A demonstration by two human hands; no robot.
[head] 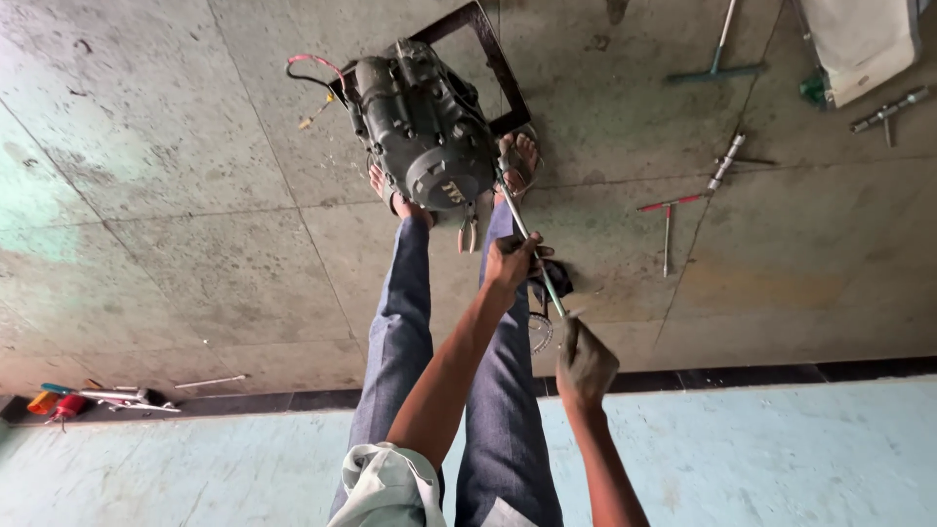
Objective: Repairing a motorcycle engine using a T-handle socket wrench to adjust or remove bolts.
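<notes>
A dark grey engine (425,132) with loose red and black wires (310,66) lies on the concrete floor between my bare feet, and my legs in blue jeans stretch toward it. A long thin metal rod tool (535,256) runs from the engine's right side back to my hands. My left hand (508,262) grips the rod at its middle. My right hand (584,361) is closed around the near end of the rod. Pliers (468,232) lie just below the engine between my legs.
A black rectangular frame (493,60) lies behind the engine. On the floor to the right are a red-tipped T-handle wrench (668,213), a socket tool (727,161), a cross wrench (886,109), a squeegee (717,60) and a white panel (859,39). Small tools (93,398) lie at left. A toothed sprocket (540,334) sits by my right leg.
</notes>
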